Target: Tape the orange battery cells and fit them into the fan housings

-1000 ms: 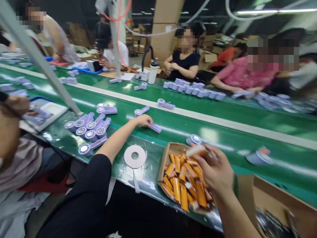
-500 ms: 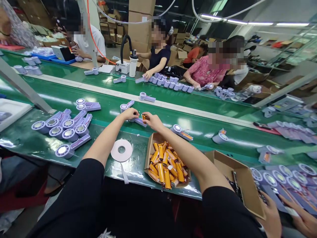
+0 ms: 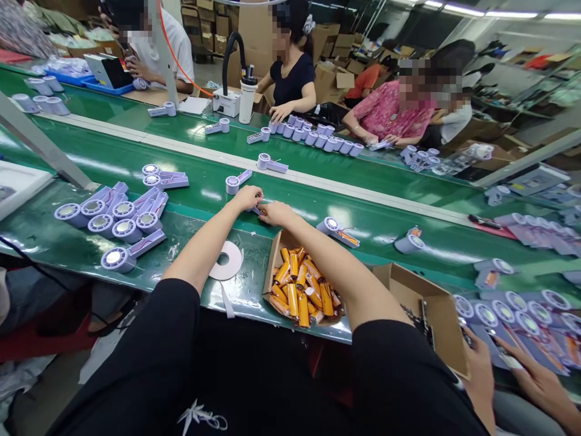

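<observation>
My left hand [image 3: 247,197] is closed, its fingertips pinched at the head end of a light purple handheld fan body [image 3: 255,210], mostly hidden under both hands. My right hand [image 3: 276,213] is closed over that fan's handle, with an orange-wrapped battery at its fingertips, barely visible now. Just beyond the left hand lies another purple fan body [image 3: 233,184] on the green belt. Below my right forearm stands a cardboard box [image 3: 273,254] holding many orange batteries [image 3: 303,297]. A roll of white tape [image 3: 233,266] lies flat to its left, its loose end over the edge.
Several purple fan bodies [image 3: 124,229] are grouped at left. A fan with an orange battery in its handle [image 3: 333,227] lies to the right. A second cardboard box [image 3: 447,315] and a neighbour's hands [image 3: 483,363] are at right. Co-workers sit across the green belt [image 3: 190,148].
My right hand has brought the battery down and left onto the fan's handle, and my hands are closer together. Across the belt, a co-worker has let go of a fan. The view has tilted down.
</observation>
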`<move>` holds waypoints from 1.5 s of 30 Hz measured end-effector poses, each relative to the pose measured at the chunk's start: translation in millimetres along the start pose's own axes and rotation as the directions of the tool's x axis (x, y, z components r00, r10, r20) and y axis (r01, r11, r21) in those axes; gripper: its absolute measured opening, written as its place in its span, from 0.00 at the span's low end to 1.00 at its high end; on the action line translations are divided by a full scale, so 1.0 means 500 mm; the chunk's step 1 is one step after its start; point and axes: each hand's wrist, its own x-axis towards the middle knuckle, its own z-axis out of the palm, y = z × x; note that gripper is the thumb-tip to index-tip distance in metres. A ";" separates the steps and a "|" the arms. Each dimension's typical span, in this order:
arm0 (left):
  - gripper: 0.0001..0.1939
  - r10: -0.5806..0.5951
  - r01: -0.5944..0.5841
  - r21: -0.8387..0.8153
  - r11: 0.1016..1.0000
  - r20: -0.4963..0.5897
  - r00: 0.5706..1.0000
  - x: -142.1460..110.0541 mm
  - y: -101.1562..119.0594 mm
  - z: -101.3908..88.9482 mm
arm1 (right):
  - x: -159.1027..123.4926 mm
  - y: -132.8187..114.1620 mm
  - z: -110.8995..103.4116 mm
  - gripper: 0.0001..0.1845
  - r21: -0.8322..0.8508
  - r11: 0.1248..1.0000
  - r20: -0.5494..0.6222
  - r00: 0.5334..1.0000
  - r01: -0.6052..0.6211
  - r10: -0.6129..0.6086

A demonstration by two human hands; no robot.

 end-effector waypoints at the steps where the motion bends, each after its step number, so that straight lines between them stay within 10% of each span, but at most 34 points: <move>1: 0.06 -0.013 0.013 0.003 1.000 -0.012 1.000 -0.001 0.010 0.001 | 0.002 -0.004 -0.006 0.25 -0.014 1.000 0.014 1.000 -0.001 0.001; 5: 0.16 -0.056 0.057 0.006 0.998 -0.111 0.992 -0.043 0.054 -0.009 | -0.023 0.003 -0.048 0.27 -0.009 1.000 0.055 0.998 0.027 -0.027; 9: 0.27 0.088 -0.074 0.065 0.995 -0.269 0.959 -0.224 0.054 -0.028 | -0.151 0.047 -0.075 0.26 0.127 0.990 -0.086 0.995 0.069 -0.058; 14: 0.22 0.304 -0.315 0.132 0.940 0.096 0.948 -0.540 -0.044 -0.062 | -0.406 0.072 -0.024 0.20 0.468 0.850 -0.302 0.948 0.242 -0.104; 17: 0.18 0.287 -0.299 0.212 0.931 0.083 0.954 -0.634 -0.070 -0.081 | -0.504 0.035 0.016 0.16 0.548 0.789 -0.376 0.924 0.278 -0.064; 23: 0.19 0.358 -0.292 0.248 0.924 -0.284 0.890 -0.633 0.027 -0.071 | -0.511 -0.124 0.033 0.21 0.689 0.649 -0.346 0.934 0.321 -0.095; 30: 0.12 0.327 -0.311 0.102 0.945 -0.320 0.889 -0.621 0.085 -0.013 | -0.510 -0.240 0.088 0.23 0.474 0.695 -0.303 0.841 0.541 -0.448; 33: 0.18 0.271 -0.291 0.011 0.957 -0.400 0.876 -0.632 0.087 0.001 | -0.529 -0.223 0.117 0.22 0.284 0.754 -0.208 0.806 0.592 -0.555; 36: 0.20 0.211 -0.242 -0.011 0.970 -0.453 0.866 -0.646 0.089 0.010 | -0.542 -0.156 0.104 0.22 0.239 0.776 -0.375 0.793 0.583 -0.480; 45: 0.23 0.342 -0.364 0.042 0.930 -0.459 0.820 -0.629 0.087 0.031 | -0.467 -0.002 0.078 0.12 0.400 0.899 -0.243 0.966 0.179 -0.084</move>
